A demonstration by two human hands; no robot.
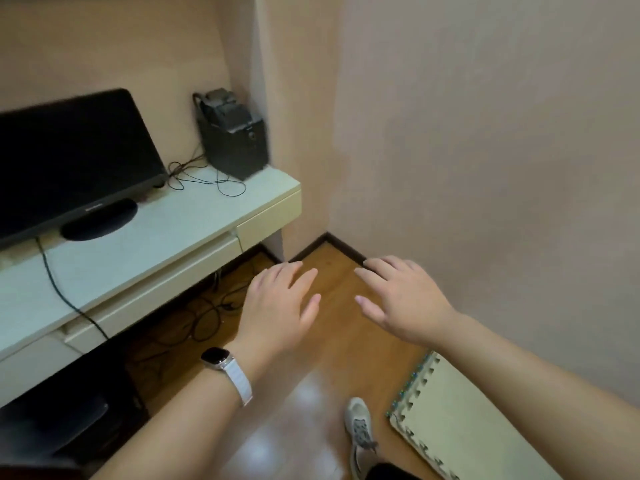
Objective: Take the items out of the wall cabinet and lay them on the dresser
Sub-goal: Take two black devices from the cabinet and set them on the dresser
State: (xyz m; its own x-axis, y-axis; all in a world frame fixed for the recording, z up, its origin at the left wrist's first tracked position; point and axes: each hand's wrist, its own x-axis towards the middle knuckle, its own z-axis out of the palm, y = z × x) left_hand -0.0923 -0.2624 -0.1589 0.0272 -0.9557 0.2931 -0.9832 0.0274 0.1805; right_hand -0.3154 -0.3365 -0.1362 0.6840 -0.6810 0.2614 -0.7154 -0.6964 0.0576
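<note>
My left hand, with a white-strapped watch on its wrist, is stretched forward over the wooden floor, fingers spread and holding nothing. My right hand is level with it, a little to the right, also spread and holding nothing. The white dresser, with shallow drawers along its front, runs along the left wall; its right end is just left of my left hand. No wall cabinet is in view, and none of its items.
On the dresser stand a black monitor on an oval base, a black box-shaped device and loose cables. More cables lie on the floor beneath. A cream foam mat lies at lower right beside my grey shoe. A pink wall fills the right.
</note>
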